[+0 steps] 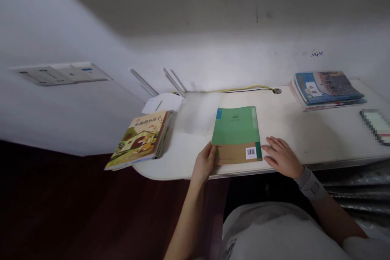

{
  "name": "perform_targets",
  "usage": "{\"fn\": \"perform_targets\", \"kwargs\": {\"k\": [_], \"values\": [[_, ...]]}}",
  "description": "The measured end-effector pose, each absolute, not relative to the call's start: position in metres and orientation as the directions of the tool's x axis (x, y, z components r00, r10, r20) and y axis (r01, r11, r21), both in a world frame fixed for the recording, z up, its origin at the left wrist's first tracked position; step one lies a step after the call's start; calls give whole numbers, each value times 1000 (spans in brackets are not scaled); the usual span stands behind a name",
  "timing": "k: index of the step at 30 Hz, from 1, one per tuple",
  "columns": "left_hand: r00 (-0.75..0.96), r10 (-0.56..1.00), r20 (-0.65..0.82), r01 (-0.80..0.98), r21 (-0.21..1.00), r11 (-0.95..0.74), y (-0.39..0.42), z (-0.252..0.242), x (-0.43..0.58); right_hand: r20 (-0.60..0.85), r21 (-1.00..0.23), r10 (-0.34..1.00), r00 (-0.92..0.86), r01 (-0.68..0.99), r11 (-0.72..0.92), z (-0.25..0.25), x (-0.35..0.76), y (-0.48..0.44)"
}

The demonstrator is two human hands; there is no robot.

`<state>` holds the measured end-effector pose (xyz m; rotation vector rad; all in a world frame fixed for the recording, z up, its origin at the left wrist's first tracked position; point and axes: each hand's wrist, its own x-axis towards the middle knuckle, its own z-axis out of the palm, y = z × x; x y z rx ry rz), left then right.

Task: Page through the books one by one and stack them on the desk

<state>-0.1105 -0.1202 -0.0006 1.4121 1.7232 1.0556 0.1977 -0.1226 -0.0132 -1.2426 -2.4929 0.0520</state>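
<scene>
A thin green book point(236, 128) with a brown lower band and a barcode lies face down near the front edge of the white tabletop point(183, 150). At its lower left corner, my left hand point(206, 160) is closed on the edge, with some of the fingers hidden. Just off the book's right side rests my right hand point(280, 155), its fingers spread and holding nothing. To the left, a stack of picture books point(140, 138) sticks out past the tabletop's rounded end. A second stack of blue-covered books point(329, 89) sits against the wall at the right.
A white router point(163, 102) with upright antennas stands behind the left stack. Yellow and black cables point(240, 89) run along the wall to a round hole point(276, 91). A phone point(376, 126) lies at the far right. Wall switches point(62, 74) are at the left.
</scene>
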Motion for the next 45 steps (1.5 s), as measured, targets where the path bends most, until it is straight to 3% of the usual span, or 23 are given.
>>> {"fn": "perform_targets", "kwargs": {"k": [5,8,11,18,22,25,28,35,37,40,45], "values": [[-218,973,72,820,555,143,-125,2,-104,309,-182,784,-538,776,604,-16,198,-122],[-217,957,192,931,337,143,-132,-2,-96,301,-173,775,-555,768,617,-15,198,-122],[-209,950,232,952,271,143,-138,-10,-88,295,-166,768,-568,761,627,-15,200,-122],[-242,940,239,906,403,130,-136,-18,-88,286,-164,765,-577,757,633,-16,201,-121],[-264,921,286,803,595,45,-136,-5,-90,284,-159,766,-577,759,631,-16,201,-121],[-371,902,221,695,710,112,-140,8,-88,289,-163,764,-576,757,633,-17,202,-121],[-443,882,161,720,650,243,-145,18,-83,295,-170,764,-575,755,634,-17,202,-121],[-400,905,143,892,290,348,-152,28,-72,282,-158,767,-576,761,629,-15,202,-122],[-413,902,128,894,249,374,-152,27,-69,283,-159,768,-575,761,629,-16,201,-122],[-400,895,197,879,360,313,-153,23,-64,282,-168,768,-575,758,630,-17,202,-122],[-309,856,414,752,657,-46,-158,14,-50,273,-175,769,-578,756,630,-18,203,-121]]}}
